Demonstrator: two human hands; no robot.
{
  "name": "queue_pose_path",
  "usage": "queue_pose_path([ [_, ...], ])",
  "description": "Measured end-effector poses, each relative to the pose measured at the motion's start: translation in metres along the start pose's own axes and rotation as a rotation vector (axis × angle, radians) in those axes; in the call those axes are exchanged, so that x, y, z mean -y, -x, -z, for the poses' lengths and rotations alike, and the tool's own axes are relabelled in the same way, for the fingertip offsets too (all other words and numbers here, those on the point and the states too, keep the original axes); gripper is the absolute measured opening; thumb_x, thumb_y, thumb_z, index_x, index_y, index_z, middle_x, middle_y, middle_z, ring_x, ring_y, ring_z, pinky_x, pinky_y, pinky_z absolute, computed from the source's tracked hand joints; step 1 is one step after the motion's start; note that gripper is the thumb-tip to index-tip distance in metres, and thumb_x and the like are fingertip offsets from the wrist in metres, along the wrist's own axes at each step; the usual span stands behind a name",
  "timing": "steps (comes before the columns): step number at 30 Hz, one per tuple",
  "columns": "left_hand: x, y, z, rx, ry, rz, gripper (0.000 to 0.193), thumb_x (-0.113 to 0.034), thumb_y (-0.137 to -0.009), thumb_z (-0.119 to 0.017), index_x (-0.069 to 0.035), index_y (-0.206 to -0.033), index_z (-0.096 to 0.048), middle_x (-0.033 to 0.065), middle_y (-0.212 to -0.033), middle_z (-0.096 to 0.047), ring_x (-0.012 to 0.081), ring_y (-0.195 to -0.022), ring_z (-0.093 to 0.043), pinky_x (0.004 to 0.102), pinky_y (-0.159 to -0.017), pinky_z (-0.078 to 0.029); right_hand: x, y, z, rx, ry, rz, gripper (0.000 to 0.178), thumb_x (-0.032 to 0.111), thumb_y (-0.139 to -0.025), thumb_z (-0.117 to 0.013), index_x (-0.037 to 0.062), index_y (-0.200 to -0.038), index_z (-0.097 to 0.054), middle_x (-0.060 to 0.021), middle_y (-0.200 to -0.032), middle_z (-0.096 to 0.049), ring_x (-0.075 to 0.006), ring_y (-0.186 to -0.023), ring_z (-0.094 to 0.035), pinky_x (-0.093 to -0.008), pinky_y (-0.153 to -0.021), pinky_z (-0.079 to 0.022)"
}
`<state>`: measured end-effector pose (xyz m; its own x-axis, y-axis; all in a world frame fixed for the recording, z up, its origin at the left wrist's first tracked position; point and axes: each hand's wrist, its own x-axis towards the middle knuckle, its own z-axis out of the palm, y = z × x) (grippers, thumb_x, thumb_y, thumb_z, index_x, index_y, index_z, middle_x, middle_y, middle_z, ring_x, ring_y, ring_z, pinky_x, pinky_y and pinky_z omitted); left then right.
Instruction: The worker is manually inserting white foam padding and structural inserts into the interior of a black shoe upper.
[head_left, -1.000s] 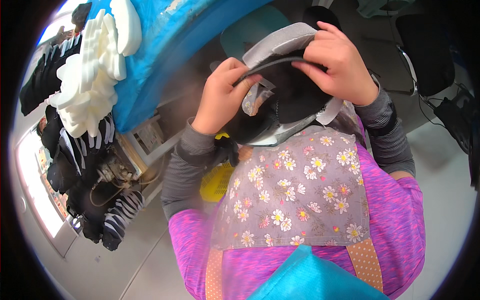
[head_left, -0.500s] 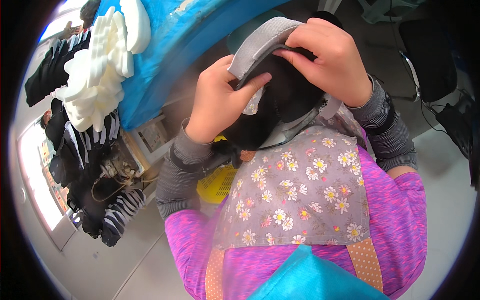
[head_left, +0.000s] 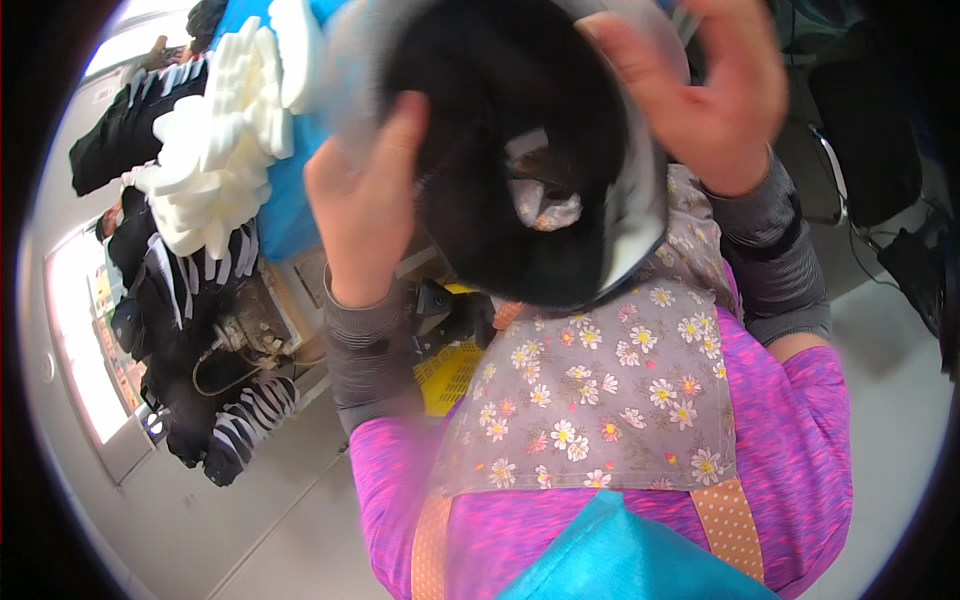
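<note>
A black cap (head_left: 480, 200) with a greyish rim is held up before my chest, its hollow inside turned toward me. Through a gap in it, a bit of floral cloth shows. At the cap's left edge my left hand (head_left: 360, 200) grips the rim, thumb inside and fingers hidden behind. My right hand (head_left: 720, 120), smeared by motion, is on the right edge with its thumb over the rim; its other fingers are blurred and partly out of frame. Below the cap lies my floral apron (head_left: 600, 390).
White curved foam pieces (head_left: 205, 170) are stacked at the left on a blue cover (head_left: 290, 200). Rows of black caps (head_left: 135, 145) hang beyond them. A small machine (head_left: 245, 335) stands lower left, near a yellow plastic basket (head_left: 448, 378). A black chair (head_left: 865, 140) is at the right.
The cap has been turned and opened out, so its inside now faces me. My hands have moved apart, the left leftward and the right to the right and up.
</note>
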<state>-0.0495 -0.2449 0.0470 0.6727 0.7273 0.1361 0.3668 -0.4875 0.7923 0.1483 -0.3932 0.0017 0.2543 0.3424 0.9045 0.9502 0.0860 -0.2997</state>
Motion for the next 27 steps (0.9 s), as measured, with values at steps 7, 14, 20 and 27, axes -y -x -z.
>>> queue_pose_path([
  [7, 0.02, 0.006, 0.0, -0.676, 0.224, 0.022, 0.027, -0.018, -0.099, -0.061, 0.004, -0.085, -0.067, -0.0023, -0.069, -0.058, 0.0046, -0.059, -0.046, 0.0191, -0.052, -0.033, 0.022, 0.038, 0.0, 0.279, -0.87, -0.938, 0.064, 0.032, -0.089, -0.073, 0.0045, -0.139, -0.045, -0.0014, -0.087, -0.059, -0.0079, -0.079, -0.054, -0.0268, -0.069, -0.046],
  [14, 0.05, 0.041, -0.006, -0.572, -0.282, -0.287, 0.045, 0.006, -0.085, -0.057, 0.0, -0.13, -0.058, 0.0218, -0.107, -0.066, 0.0299, -0.088, -0.065, 0.0367, -0.072, -0.051, 0.023, 0.043, -0.025, 0.2, -0.453, -0.64, 0.072, 0.009, -0.08, -0.071, 0.0037, -0.144, -0.039, -0.0218, -0.124, -0.06, -0.0346, -0.112, -0.062, -0.0373, -0.094, -0.049],
  [20, -0.027, 0.061, 0.051, 0.58, -0.282, -0.163, 0.029, -0.008, -0.087, -0.067, 0.004, -0.113, -0.068, 0.0153, -0.104, -0.072, 0.0234, -0.088, -0.071, 0.0316, -0.083, -0.054, 0.022, 0.031, -0.015, 0.493, -0.391, -0.69, 0.061, -0.006, -0.077, -0.056, -0.0015, -0.137, -0.049, -0.0218, -0.117, -0.065, -0.0314, -0.109, -0.064, -0.0328, -0.096, -0.047],
  [27, 0.017, 0.064, 0.005, 0.269, -0.658, -0.433, 0.028, -0.005, -0.077, -0.074, -0.001, -0.104, -0.066, 0.0114, -0.101, -0.066, 0.0299, -0.096, -0.063, 0.0399, -0.084, -0.05, 0.056, 0.042, -0.039, 0.944, -0.643, -0.498, 0.025, 0.001, -0.074, -0.056, -0.0081, -0.097, -0.055, -0.0284, -0.082, -0.062, -0.0456, -0.085, -0.062, -0.0482, -0.073, -0.051],
])
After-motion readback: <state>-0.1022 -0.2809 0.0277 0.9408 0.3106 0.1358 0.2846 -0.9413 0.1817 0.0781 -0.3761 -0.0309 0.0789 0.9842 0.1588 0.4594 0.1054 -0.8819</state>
